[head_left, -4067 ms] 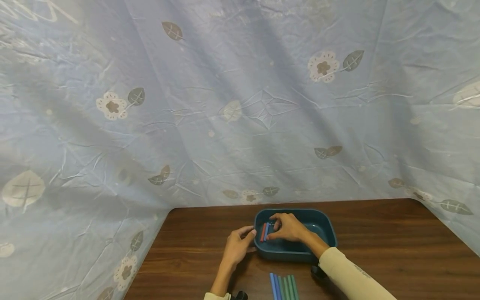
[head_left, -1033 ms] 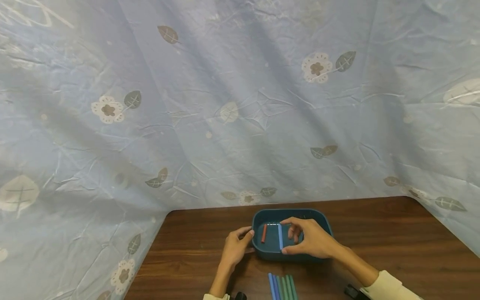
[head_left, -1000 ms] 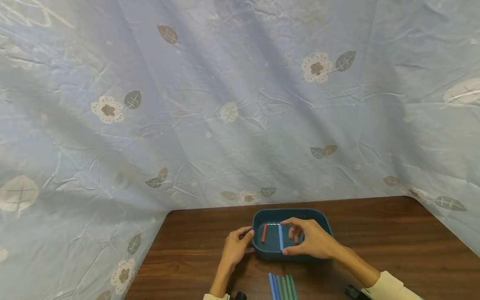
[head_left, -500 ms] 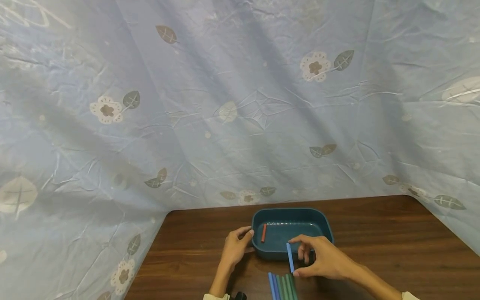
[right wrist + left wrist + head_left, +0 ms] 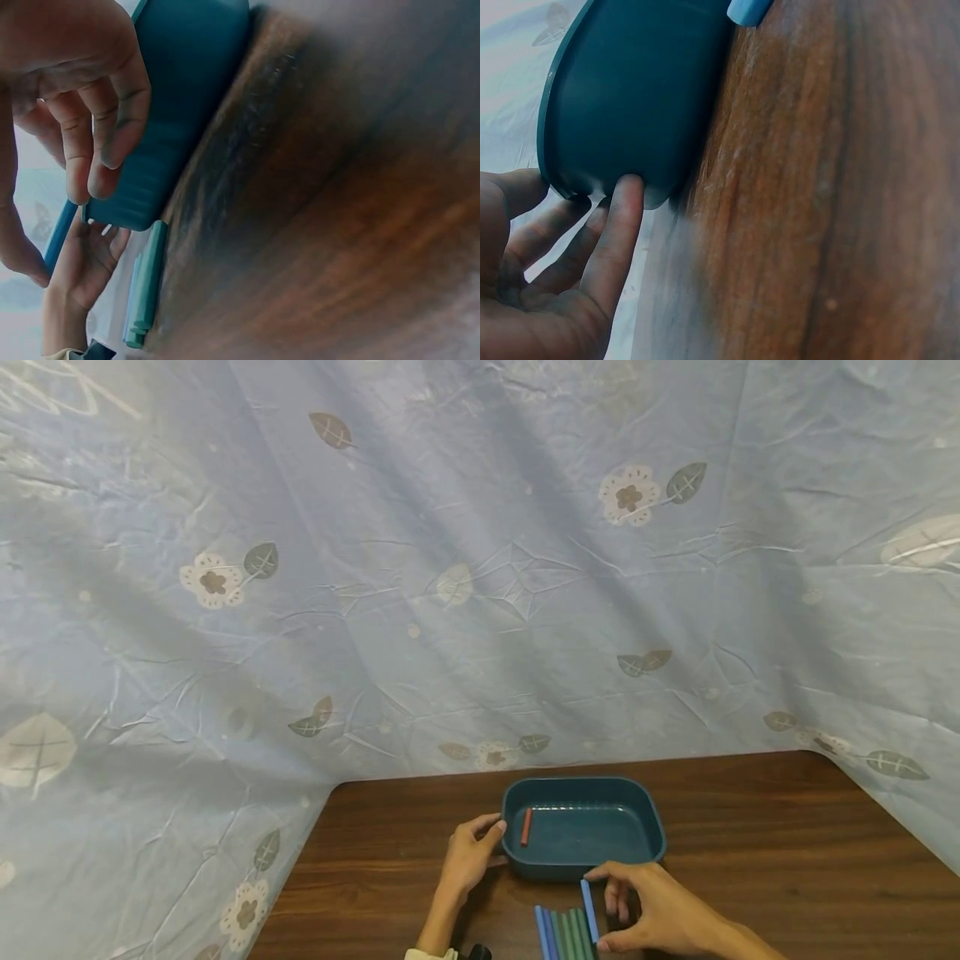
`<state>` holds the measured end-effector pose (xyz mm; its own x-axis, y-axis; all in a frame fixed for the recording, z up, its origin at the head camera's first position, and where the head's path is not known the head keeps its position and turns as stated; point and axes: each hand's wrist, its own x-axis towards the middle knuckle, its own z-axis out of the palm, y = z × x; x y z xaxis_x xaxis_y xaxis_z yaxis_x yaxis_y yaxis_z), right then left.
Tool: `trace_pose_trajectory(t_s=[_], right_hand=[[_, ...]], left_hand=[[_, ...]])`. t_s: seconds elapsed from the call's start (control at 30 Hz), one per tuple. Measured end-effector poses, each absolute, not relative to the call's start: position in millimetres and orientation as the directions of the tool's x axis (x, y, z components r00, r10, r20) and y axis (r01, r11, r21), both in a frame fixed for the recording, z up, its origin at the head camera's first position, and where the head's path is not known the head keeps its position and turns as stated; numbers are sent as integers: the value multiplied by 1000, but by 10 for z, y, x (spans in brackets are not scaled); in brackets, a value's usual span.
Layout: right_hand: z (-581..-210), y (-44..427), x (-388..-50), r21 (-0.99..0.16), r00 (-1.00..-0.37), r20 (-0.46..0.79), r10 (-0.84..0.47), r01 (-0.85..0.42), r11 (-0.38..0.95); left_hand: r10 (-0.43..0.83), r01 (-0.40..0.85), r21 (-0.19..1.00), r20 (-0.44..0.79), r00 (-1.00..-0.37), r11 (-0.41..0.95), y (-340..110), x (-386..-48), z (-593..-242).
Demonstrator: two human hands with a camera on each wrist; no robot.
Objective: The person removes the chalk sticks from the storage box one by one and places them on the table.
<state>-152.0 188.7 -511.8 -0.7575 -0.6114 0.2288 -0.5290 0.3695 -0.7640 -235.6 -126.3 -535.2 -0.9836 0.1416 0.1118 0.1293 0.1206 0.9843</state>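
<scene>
My right hand (image 5: 660,910) pinches a thin blue stick (image 5: 589,911) between thumb and fingertip, one at each end. The stick is at the right edge of a row of blue and green sticks (image 5: 564,933) near the table's front; whether it touches the row or the table I cannot tell. My left hand (image 5: 467,862) touches the left end of a dark teal tray (image 5: 592,865), with fingertips against its outer wall (image 5: 637,97) and the thumb at its rim. A short red stick (image 5: 527,827) lies inside the tray, near its left end.
A dark wooden table (image 5: 757,835) bears the tray and the sticks. Behind it hangs a pale blue curtain (image 5: 480,635) with flowers and leaves. The row's near ends run out of the head view.
My right hand has taken the blue stick from beside the red one, over the tray's front rim and down to the row's right side. My left hand has stayed at the tray's end.
</scene>
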Motion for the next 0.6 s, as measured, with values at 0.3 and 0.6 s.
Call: trace_pose_trajectory(t_s=[0.3,0.6], right_hand=[[-5243,1911,-1530,-790,-719,207,-663,-522,320],[-5331,1907,-1561,-793,-718,155,-679,-500,347]], left_hand=[[137,132,983,114,-984,129,-1263,-2357,-5363],[135,127,983,109,-985,130,-1256,-2359,-5358]])
